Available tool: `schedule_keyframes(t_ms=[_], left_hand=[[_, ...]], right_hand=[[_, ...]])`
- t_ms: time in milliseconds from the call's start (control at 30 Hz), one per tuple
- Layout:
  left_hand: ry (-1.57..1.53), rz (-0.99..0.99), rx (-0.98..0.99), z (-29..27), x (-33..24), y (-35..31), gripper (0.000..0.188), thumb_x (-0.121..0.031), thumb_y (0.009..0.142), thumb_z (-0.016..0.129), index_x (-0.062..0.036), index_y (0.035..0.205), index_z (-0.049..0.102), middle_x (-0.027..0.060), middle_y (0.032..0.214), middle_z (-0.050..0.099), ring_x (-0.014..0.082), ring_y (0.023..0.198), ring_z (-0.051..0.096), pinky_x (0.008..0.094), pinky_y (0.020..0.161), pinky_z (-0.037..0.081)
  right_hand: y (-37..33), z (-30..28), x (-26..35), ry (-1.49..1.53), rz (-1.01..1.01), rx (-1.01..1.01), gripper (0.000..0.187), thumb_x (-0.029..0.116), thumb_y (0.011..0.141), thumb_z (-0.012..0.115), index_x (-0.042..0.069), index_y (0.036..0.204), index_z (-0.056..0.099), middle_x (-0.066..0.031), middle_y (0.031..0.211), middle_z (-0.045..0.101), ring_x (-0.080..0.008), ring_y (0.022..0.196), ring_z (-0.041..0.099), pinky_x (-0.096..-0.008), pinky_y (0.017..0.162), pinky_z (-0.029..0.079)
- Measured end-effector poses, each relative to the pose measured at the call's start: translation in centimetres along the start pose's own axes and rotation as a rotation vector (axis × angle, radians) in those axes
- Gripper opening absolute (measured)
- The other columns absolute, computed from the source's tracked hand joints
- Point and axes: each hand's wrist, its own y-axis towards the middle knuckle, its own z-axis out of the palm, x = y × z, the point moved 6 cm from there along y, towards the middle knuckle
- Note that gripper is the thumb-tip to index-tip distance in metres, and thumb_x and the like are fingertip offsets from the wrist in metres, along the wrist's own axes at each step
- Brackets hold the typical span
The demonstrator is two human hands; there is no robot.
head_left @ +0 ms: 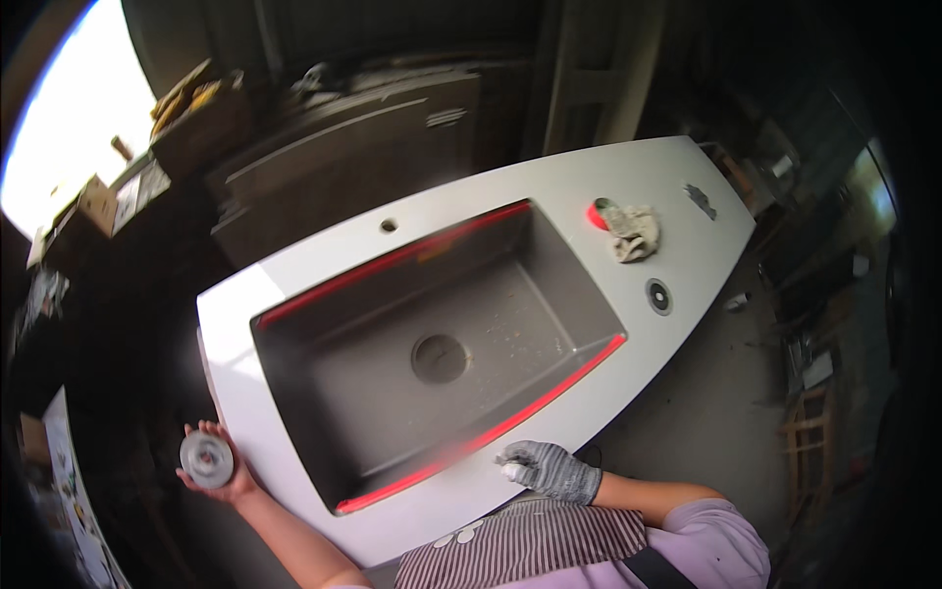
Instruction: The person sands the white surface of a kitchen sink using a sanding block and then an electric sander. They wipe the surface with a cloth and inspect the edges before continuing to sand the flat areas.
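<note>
White countertop (589, 172), inset sink (392, 412): left hand (240, 481) clasps 1 metal disc (207, 460) just beyond the left edge; right hand (557, 473), near edge, grip unclear. Seemingly finishing work; next calls for reaching inward.

Left grip (236, 478), bare, holds a round grey disc (207, 461) just off the left edge of the white bench (232, 339). Right grip (556, 472), in a grey knit glove, fingers curled, is at the near edge; its contents, if any, cannot be determined. Beyond and between both grips: a grey sink (392, 407), red strips (549, 397) along its near and far edges. Beyond the right grip, rightward: a crumpled cloth (636, 236) and, nearer, a dark-centred ring (658, 296).
</note>
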Motion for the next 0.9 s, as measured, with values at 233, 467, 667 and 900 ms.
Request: schedule_keyframes(t_ms=[233, 467, 667, 900], left_hand=[[0.052, -0.564, 0.203, 12.5, 20.8, -6.4, 0.081, -0.064, 0.092, 0.053, -0.006, 0.147, 0.041, 0.0263, 0.138, 0.053, 0.0418, 0.127, 0.053, 0.0612, 0.102, 0.046], [0.795, -1.159, 0.582, 20.9, 50.6, -20.8, 0.067, -0.043, 0.092, 0.063, 0.0001, 0.141, 0.046, 0.0227, 0.135, 0.053, 0.0356, 0.125, 0.054, 0.0477, 0.095, 0.052], [1.534, -0.457, 1.302, 28.2, 68.5, -27.2, 0.074, -0.022, 0.074, 0.086, -0.0018, 0.134, 0.049, 0.0165, 0.123, 0.058, 0.0332, 0.113, 0.057, 0.0421, 0.095, 0.049], [1.907, -0.23, 1.35, 27.6, 78.6, -28.9, 0.085, -0.041, 0.073, 0.08, -0.0025, 0.14, 0.043, 0.0265, 0.14, 0.044, 0.0437, 0.133, 0.042, 0.0525, 0.112, 0.033]], right_hand=[[-7.8, -12.9, -1.5, 0.119, -0.196, -0.656, 0.028, 0.009, 0.093, 0.069, -0.001, 0.118, 0.061, -0.0041, 0.104, 0.068, -0.0099, 0.094, 0.062, -0.0275, 0.088, 0.053], [-8.0, -26.7, -8.4, 0.359, -0.3, -0.809, 0.025, 0.004, 0.092, 0.069, 0.001, 0.116, 0.062, 0.0008, 0.098, 0.065, -0.0065, 0.083, 0.057, -0.0248, 0.077, 0.052], [-7.6, -40.2, -11.7, 0.539, -0.252, -0.832, 0.031, -0.002, 0.092, 0.066, 0.001, 0.122, 0.06, -0.0033, 0.102, 0.068, -0.0076, 0.09, 0.064, -0.0232, 0.079, 0.054], [-2.3, -53.6, -13.6, 0.023, -0.223, -0.747, 0.04, 0.021, 0.098, 0.066, 0.0, 0.13, 0.055, -0.0088, 0.114, 0.068, -0.0171, 0.101, 0.065, -0.0331, 0.093, 0.053]])
